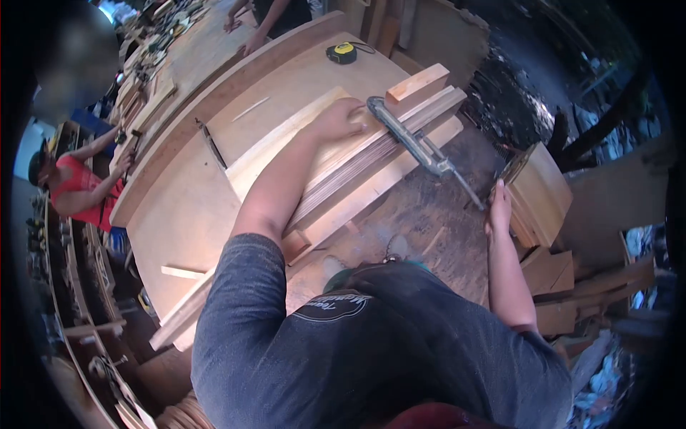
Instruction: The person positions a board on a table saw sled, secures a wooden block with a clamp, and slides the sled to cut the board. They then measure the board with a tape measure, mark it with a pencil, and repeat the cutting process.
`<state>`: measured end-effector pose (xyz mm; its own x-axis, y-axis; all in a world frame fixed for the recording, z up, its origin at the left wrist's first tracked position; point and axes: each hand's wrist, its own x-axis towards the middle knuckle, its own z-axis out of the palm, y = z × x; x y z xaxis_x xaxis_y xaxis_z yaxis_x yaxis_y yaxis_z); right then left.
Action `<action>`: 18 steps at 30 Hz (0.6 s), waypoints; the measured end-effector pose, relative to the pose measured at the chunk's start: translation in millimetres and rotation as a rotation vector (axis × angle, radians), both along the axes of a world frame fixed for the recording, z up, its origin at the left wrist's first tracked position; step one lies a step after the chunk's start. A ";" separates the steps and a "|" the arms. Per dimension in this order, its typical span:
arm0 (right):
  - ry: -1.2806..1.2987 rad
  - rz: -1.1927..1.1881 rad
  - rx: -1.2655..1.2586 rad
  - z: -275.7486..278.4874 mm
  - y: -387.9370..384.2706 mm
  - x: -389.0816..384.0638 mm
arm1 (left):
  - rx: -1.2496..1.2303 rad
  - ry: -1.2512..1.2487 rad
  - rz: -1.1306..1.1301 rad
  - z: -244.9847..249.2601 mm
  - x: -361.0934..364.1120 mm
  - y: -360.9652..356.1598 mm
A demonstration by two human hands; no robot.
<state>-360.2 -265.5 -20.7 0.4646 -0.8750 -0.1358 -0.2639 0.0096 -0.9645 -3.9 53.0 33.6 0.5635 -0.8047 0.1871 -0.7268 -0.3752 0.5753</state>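
Note:
A metal bar clamp [414, 139] grips the long edge of a pale board [286, 139] and the layered wood strips [357, 163] along the bench's near side. My left hand [339, 120] rests on top of the board beside the clamp's upper jaw, fingers loosely spread and holding nothing. At the outer end of the clamp's screw rod, my right hand [499, 207] is closed, with the thumb pointing up; the handle itself is mostly hidden by the fingers. A short wood block [417, 89] sits by the clamp on the far end of the strips.
A yellow-black tape measure [341, 53] lies on the bench top [171, 207]. A raised wooden rail [229, 79] runs along its far side. Wooden pieces [543, 189] stand beyond my right hand. A person in a red top [78, 187] works at left; another person's arm [268, 25] shows behind.

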 end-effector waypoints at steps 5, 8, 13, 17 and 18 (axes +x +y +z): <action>-0.325 0.032 0.983 -2.8 -4.8 -3.6 | -0.047 0.185 -0.125 7.1 -27.9 -34.4; -0.306 0.094 1.053 14.0 6.1 -0.2 | 0.001 0.045 -0.103 -14.3 -28.5 -36.5; -0.308 -0.050 0.887 24.9 31.6 17.2 | 0.012 -0.110 -0.126 -33.2 -20.8 -37.1; -0.277 -0.136 0.668 11.3 31.0 16.3 | 0.084 -0.097 -0.193 -32.5 -19.1 -36.2; -0.269 -0.143 0.616 9.3 29.9 16.2 | 0.080 -0.087 -0.196 -34.9 -19.6 -36.0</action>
